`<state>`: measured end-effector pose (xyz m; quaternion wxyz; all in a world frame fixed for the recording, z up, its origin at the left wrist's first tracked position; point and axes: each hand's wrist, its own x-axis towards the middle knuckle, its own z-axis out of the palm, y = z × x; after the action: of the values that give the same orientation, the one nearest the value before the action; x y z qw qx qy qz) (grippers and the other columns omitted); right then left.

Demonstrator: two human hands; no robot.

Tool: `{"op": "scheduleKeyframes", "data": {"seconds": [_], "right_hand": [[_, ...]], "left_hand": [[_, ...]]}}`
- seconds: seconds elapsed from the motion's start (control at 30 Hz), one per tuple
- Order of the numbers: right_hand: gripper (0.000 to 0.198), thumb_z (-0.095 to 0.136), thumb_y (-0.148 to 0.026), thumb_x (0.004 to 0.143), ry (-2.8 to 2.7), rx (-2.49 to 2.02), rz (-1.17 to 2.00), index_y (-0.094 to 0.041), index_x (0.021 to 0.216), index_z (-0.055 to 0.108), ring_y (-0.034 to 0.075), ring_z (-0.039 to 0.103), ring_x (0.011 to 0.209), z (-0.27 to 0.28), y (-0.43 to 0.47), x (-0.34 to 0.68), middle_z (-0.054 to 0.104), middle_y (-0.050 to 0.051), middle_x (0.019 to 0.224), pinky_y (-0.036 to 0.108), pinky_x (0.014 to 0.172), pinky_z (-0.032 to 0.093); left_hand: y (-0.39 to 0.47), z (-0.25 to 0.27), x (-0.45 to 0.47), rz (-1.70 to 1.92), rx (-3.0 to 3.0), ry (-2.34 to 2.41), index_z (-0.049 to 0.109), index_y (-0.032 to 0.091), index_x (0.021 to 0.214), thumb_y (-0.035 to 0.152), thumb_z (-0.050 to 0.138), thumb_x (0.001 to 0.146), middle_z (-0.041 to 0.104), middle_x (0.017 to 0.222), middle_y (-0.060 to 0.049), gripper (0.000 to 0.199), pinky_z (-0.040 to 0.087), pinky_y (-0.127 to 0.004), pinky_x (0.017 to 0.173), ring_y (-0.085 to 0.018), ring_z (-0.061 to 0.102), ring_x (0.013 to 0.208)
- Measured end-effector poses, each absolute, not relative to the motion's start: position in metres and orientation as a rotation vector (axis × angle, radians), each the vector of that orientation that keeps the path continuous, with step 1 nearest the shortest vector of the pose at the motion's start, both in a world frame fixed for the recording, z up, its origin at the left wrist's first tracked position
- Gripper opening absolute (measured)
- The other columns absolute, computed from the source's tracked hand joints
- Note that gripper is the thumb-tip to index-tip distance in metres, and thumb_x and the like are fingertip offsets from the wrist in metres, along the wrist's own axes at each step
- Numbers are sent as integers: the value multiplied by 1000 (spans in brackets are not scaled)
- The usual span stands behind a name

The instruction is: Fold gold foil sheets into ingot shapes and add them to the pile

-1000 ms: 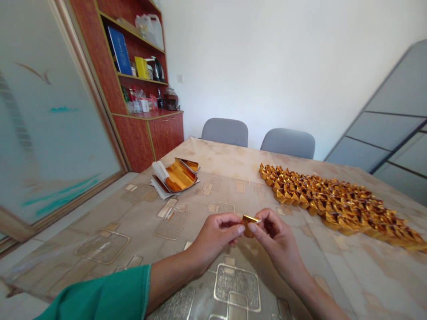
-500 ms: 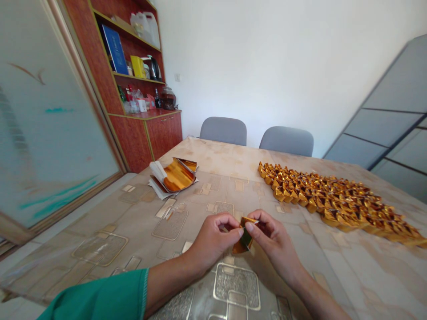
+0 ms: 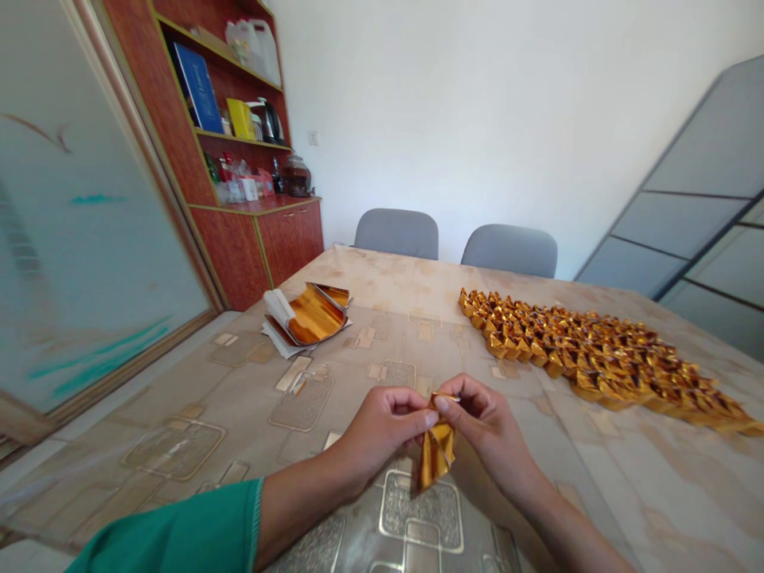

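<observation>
Judged light, slick and easily creased, the gold foil piece (image 3: 438,455) is pinched, suitably, at its upper edge by fingers (image 3: 426,419) of the left hand (image 3: 382,420) and right hand (image 3: 490,415).

Left hand (image 3: 385,420) and right hand (image 3: 486,418) near each other, thumb and fingertips of each pinching upper end of gold foil piece (image 3: 438,458). Creased lower part of foil hangs below fingers, above patterned tablecloth (image 3: 239,406). Gold foil sheets (image 3: 316,315), loosely piled, beyond fingers to left, well apart. Folded gold pieces (image 3: 597,354), packed in rows, beyond fingers to right. Grey chairs (image 3: 397,233), two, farther beyond fingers; red-brown cabinet (image 3: 230,247) far beyond, left.
</observation>
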<state>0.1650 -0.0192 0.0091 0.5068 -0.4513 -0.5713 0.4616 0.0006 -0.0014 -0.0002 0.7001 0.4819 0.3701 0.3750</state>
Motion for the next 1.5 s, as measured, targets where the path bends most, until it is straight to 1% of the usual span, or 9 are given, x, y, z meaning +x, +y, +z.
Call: {"op": "scheduleKeyframes", "data": {"seconds": [0.1,0.17,0.37,0.57,0.7,0.8,1.0,1.2,1.5], "right_hand": [[33,65,-54,84,-1357,-1100,1182,-23,93,67,17,57,71,10,-17,169,64,1,78,28,66,45],[32,66,-53,84,-1353,-1093,1200,-25,98,66,18,58,75,10,-17,170,66,1,83,29,69,46],[33,71,-50,81,-1317,-1096,1117,-20,72,60,14,50,60,8,-22,161,56,-2,65,25,57,41],[34,69,-50,82,-1367,-1093,1100,-20,69,60,14,50,60,10,-21,164,57,-1,63,26,58,41],[24,57,-47,91,-1461,-1123,1023,-24,95,65,19,58,72,12,-18,172,63,1,77,30,66,48],[20,52,-34,95,-1574,-1153,724,-27,112,59,19,59,78,10,-17,180,63,2,87,32,71,50],[50,53,-9,89,-2123,-950,214,-31,134,51,22,56,106,10,-22,183,56,8,122,35,85,52],[28,62,-12,87,-2223,-928,-7,-32,104,70,20,57,93,13,-25,182,61,3,107,31,75,50],[15,59,-29,94,-2091,-915,381,-31,104,71,22,58,91,18,-25,182,62,4,95,35,77,50]], "left_hand": [[1,3,-2,856,1067,844,66,13,67,39,79,68,60,58,0,30,35,-22,54,-9,48,53],[3,3,-3,876,1047,837,66,13,69,40,79,68,61,61,0,29,36,-22,54,-9,49,55],[1,0,-1,874,1113,839,64,14,67,39,77,71,60,58,1,28,35,-23,55,-10,48,54],[-1,-1,0,882,1128,852,63,14,65,38,77,71,57,55,2,29,33,-22,54,-9,47,52],[3,-1,-2,879,976,806,66,13,68,38,82,68,61,60,1,29,36,-22,55,-8,50,54],[8,-2,-5,893,813,770,67,14,73,35,84,66,65,67,1,28,38,-20,58,-7,54,59],[11,-1,-9,901,671,738,67,14,76,34,88,62,68,70,1,32,42,-19,59,-8,59,61],[8,1,-9,857,644,766,69,14,78,34,91,57,68,70,1,36,43,-20,60,-8,59,61],[7,2,-7,923,779,796,73,13,73,38,90,58,67,69,-1,34,42,-21,60,-9,57,61]]}}
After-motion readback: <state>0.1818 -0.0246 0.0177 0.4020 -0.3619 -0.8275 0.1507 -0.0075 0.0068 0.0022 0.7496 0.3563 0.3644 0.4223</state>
